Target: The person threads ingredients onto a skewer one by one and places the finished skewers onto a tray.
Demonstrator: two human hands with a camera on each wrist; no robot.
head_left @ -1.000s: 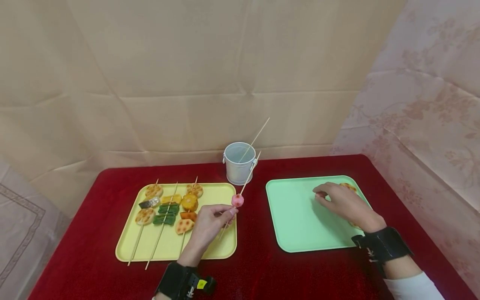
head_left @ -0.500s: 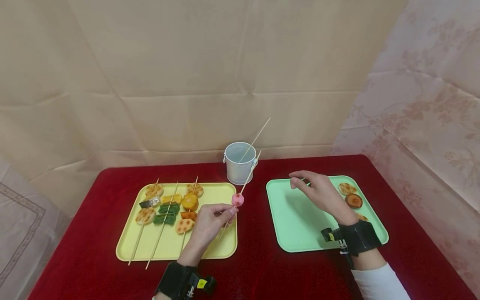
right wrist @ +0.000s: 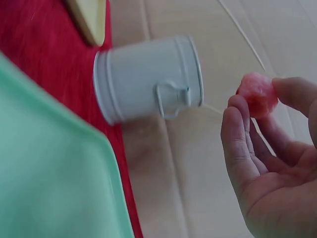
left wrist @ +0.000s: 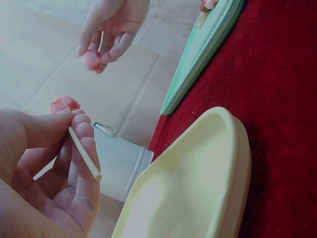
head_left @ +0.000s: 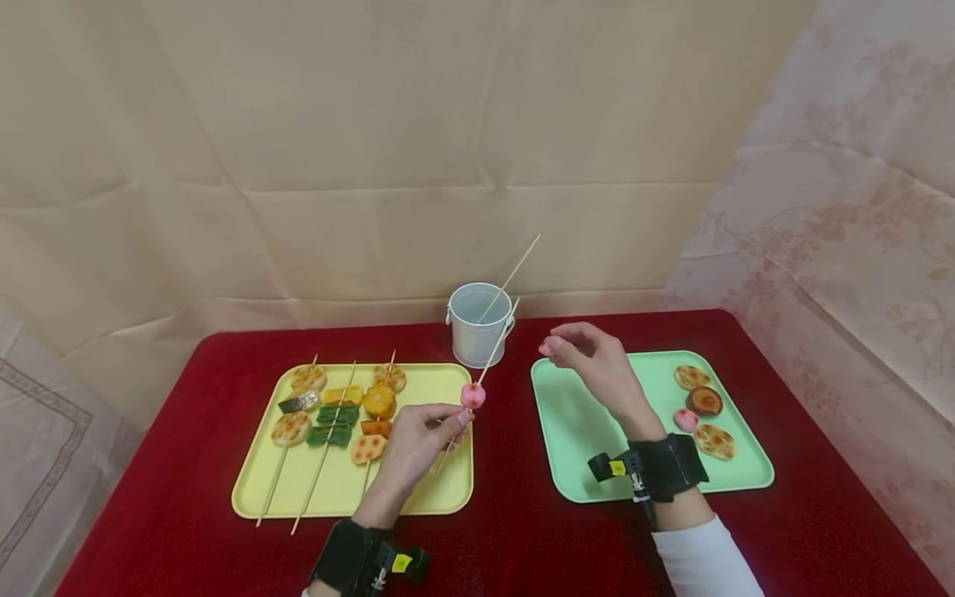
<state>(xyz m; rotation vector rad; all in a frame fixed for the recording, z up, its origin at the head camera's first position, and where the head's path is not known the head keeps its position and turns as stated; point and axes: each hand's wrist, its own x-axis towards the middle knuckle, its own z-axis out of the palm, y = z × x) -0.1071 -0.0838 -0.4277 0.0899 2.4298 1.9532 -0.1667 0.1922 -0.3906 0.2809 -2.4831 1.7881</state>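
My left hand (head_left: 419, 441) pinches a thin wooden skewer (head_left: 497, 345) above the right side of the yellow tray. A pink ball-shaped food piece (head_left: 473, 395) is threaded on that skewer, just above the fingertips; the skewer's blunt lower end shows in the left wrist view. Over the back left of the green tray (head_left: 589, 431), my right hand (head_left: 600, 365) holds a second pink ball (right wrist: 258, 95) between thumb and fingers. This ball is apart from the skewer, to its right.
Several loaded skewers lie on the yellow tray (head_left: 440, 377). A white metal bucket (head_left: 477, 342) with one bare skewer (head_left: 521, 263) stands behind, between the trays. On the green tray's right side are a pink ball (head_left: 685, 419), a brown round piece (head_left: 705, 401) and two grilled slices (head_left: 715, 442).
My right hand has moved left and up from the green tray's right side, carrying a pink ball, and uncovered the pieces there. The left hand with the skewer has stayed nearly still.
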